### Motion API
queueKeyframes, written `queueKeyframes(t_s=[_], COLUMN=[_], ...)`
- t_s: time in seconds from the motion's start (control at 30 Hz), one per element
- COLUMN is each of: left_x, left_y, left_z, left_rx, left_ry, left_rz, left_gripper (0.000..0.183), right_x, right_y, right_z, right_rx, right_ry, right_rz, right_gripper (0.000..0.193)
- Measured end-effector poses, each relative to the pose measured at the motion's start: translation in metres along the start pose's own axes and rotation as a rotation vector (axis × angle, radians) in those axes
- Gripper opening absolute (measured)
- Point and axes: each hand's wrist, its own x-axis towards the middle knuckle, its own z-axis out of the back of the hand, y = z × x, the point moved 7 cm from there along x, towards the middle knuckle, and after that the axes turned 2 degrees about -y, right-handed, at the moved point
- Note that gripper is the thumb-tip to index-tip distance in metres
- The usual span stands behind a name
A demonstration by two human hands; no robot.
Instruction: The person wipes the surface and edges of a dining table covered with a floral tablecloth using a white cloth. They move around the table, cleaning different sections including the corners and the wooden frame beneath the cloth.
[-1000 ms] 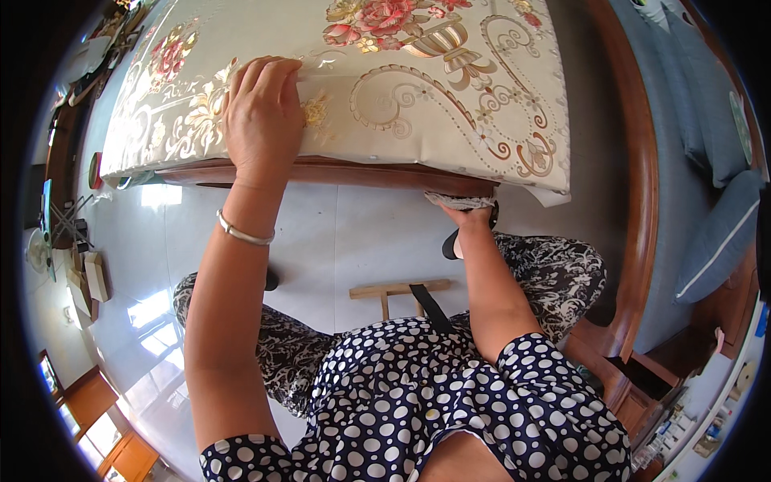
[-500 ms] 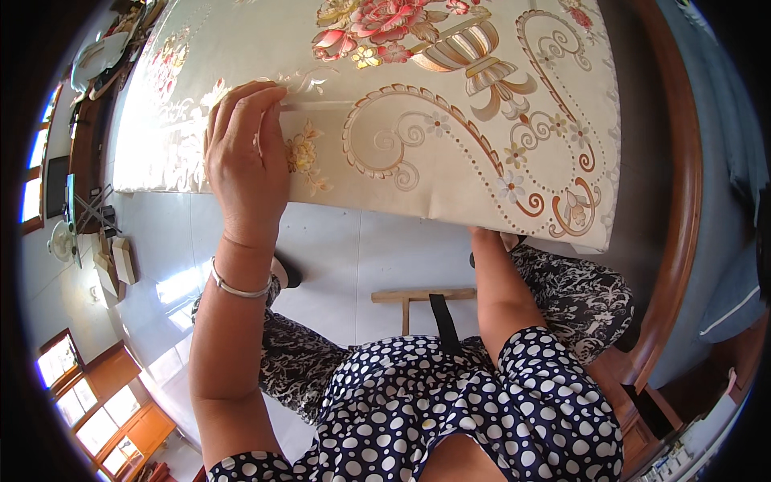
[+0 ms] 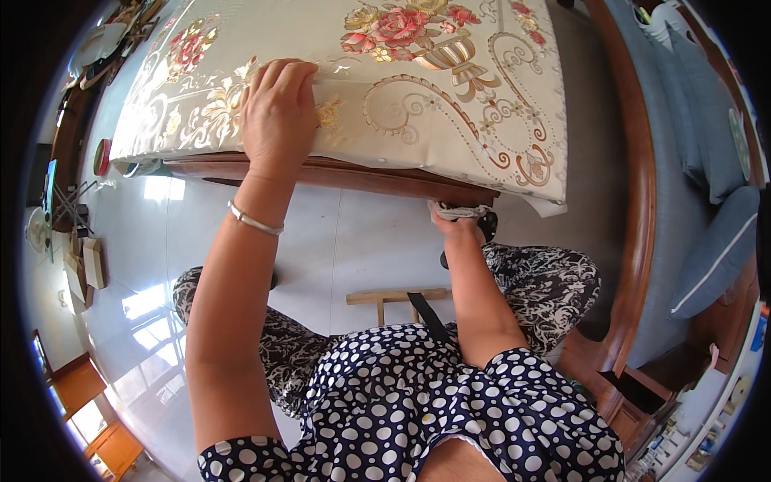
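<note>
At the far left, a white fan [image 3: 36, 230] and a pale box [image 3: 94, 263] are near the rim of the view, with a bright, glossy floor [image 3: 161, 241] beside them. Next comes the left hand [image 3: 278, 120], palm down on the cream, flower-patterned tablecloth [image 3: 450, 145]; its fingers lie close together and slightly bent, with nothing seen in its hold. A silvery bracelet [image 3: 255, 224] circles that wrist. Below the tablecloth's near edge a strip of the table's brown wooden side [image 3: 361, 178] is bared. Lower down, near the polka-dot top [image 3: 385, 369], is a pale wooden bar [image 3: 365, 297] with a black strap [image 3: 428, 317] by it.

Further right, the right hand [image 3: 458, 226] has a bunched, greyish cloth [image 3: 464, 212] at the wooden side, near its right end. The fingers are mostly hidden there, so I cannot tell how tightly they close. Judging by this, work with the cloth on the wood is under way, not finished; which stretches are done and which remain does not show. At the far right are a sofa's brown frame [image 3: 638, 177] and a blue cushion [image 3: 719, 249].
</note>
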Motion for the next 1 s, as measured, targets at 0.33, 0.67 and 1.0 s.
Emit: queueKeyframes(t_s=[0.33,0.67,1.0], left_x=[-0.003,-0.004,-0.005], left_y=[0.007,0.004,0.006], left_z=[0.0,0.005,0.006], left_rx=[0.006,-0.016,-0.003], left_ry=[-0.02,-0.032,-0.04], left_rz=[0.048,0.052,0.026], left_gripper=[0.009,0.009,0.01], right_x=[-0.05,-0.032,-0.045], right_y=[-0.021,-0.08,-0.17], right_z=[-0.016,0.007,-0.017], right_rx=[-0.197,-0.494,-1.018], right_ry=[-0.123,0.137,0.033], right_rz=[0.012,0.02,-0.393], right_gripper=[0.027,0.027,0.027])
